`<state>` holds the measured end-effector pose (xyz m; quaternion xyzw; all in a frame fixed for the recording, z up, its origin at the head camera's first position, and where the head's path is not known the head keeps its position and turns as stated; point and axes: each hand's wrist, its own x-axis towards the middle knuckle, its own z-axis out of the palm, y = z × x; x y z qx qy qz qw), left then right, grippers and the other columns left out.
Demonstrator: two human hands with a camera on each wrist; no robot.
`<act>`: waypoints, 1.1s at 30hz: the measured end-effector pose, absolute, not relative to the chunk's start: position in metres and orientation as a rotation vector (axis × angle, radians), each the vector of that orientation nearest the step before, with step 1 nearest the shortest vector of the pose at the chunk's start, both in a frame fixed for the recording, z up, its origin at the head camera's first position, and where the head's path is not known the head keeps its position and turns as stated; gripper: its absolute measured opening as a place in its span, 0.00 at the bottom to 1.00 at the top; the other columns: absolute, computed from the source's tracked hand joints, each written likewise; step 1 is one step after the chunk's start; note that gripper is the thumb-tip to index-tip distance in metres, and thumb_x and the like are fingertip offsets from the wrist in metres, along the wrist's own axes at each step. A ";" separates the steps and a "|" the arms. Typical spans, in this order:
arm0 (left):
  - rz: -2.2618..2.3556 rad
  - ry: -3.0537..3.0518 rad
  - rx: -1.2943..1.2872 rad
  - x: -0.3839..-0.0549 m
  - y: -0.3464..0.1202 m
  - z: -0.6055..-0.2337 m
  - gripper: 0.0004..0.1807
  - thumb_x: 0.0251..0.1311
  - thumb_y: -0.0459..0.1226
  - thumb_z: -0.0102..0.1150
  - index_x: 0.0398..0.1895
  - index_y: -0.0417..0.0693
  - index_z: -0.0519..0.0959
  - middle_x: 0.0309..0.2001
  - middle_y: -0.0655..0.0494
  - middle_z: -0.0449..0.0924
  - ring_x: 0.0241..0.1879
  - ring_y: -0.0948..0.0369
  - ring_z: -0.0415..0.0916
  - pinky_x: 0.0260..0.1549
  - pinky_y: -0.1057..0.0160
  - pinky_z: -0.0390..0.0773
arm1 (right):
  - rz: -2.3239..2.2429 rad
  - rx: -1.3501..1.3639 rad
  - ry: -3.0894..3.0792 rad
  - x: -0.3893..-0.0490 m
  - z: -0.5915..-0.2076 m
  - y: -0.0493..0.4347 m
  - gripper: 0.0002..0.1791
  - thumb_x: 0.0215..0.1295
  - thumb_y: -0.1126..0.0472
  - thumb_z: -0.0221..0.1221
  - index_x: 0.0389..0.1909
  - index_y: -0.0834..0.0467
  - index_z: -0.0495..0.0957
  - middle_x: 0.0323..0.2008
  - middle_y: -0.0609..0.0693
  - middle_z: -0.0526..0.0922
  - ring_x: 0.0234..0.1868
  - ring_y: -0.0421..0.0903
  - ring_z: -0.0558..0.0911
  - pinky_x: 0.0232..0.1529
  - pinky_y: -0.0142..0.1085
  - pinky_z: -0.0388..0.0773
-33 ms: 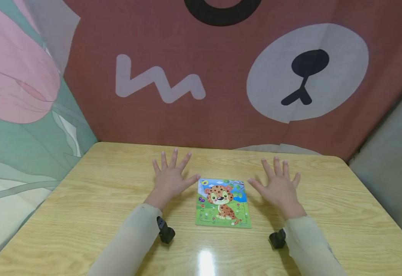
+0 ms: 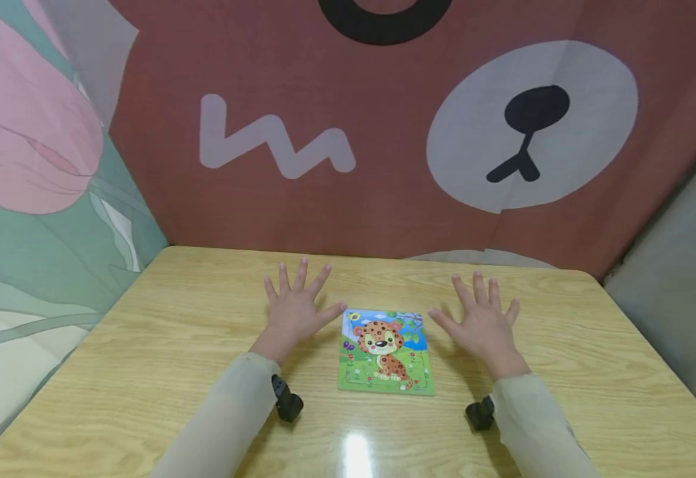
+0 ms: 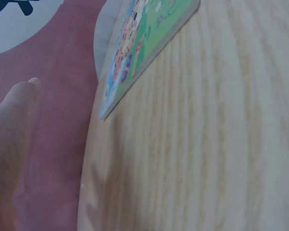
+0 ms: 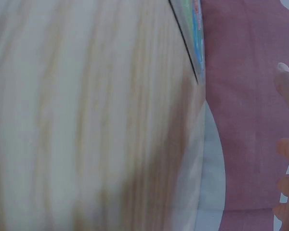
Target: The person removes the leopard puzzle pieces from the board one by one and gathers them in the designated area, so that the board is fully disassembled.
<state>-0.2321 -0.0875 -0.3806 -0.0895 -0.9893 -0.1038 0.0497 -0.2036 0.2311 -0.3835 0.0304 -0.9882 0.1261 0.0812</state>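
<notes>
A flat square picture board (image 2: 386, 352) with a spotted cartoon leopard sitting on grass lies on the table between the two hands. A faint line runs just inside its border. My left hand (image 2: 293, 312) is spread beside it, fingers straight and pointing away, thumb tip near the board's far left corner. On the other side my right hand (image 2: 487, 332) is spread the same way, its thumb toward the far right corner. Neither hand holds anything. The left wrist view shows the left thumb (image 3: 12, 120) and the board's edge (image 3: 149, 62); the right wrist view has the right thumb (image 4: 286, 82).
The light wood table (image 2: 145, 345) has rounded far corners. Behind it hangs a reddish-brown cloth (image 2: 324, 212) with a cartoon bear face, and a flower-patterned cloth (image 2: 31, 252) is at left. Black wrist cameras (image 2: 288, 403) sit at both cuffs. A light reflection shows near the front.
</notes>
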 end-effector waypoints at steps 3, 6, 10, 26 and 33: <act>-0.315 -3.012 -0.270 -0.233 -0.088 -0.381 0.45 0.51 0.73 0.37 0.72 0.74 0.43 0.74 0.49 0.31 0.68 0.35 0.26 0.61 0.31 0.27 | 0.370 0.091 -2.959 -0.204 -0.382 0.230 0.50 0.55 0.24 0.42 0.72 0.51 0.48 0.71 0.66 0.40 0.69 0.70 0.37 0.56 0.74 0.26; -0.301 -3.005 -0.272 -0.234 -0.088 -0.381 0.45 0.51 0.73 0.36 0.72 0.73 0.42 0.74 0.49 0.30 0.68 0.35 0.26 0.62 0.31 0.28 | 0.372 0.090 -2.966 -0.204 -0.380 0.229 0.50 0.56 0.25 0.42 0.72 0.52 0.47 0.71 0.66 0.39 0.69 0.70 0.37 0.56 0.74 0.26; -0.318 -2.992 -0.279 -0.234 -0.089 -0.379 0.45 0.52 0.72 0.38 0.72 0.73 0.42 0.74 0.48 0.32 0.69 0.36 0.27 0.62 0.31 0.28 | 0.405 0.108 -2.959 -0.204 -0.377 0.226 0.50 0.57 0.25 0.42 0.72 0.52 0.47 0.72 0.65 0.38 0.70 0.69 0.37 0.57 0.74 0.28; -0.662 -2.957 -0.473 -0.225 -0.102 -0.381 0.48 0.51 0.67 0.50 0.73 0.65 0.46 0.73 0.46 0.43 0.71 0.43 0.41 0.67 0.43 0.50 | 0.761 0.492 -2.902 -0.214 -0.372 0.195 0.44 0.58 0.35 0.54 0.71 0.51 0.53 0.71 0.60 0.50 0.70 0.63 0.50 0.62 0.67 0.51; -0.842 -2.991 -0.656 -0.223 -0.102 -0.387 0.50 0.48 0.65 0.57 0.73 0.66 0.47 0.73 0.50 0.47 0.70 0.48 0.47 0.63 0.42 0.59 | 0.997 0.667 -2.887 -0.221 -0.376 0.175 0.42 0.59 0.40 0.58 0.71 0.49 0.53 0.70 0.53 0.57 0.69 0.57 0.57 0.63 0.60 0.58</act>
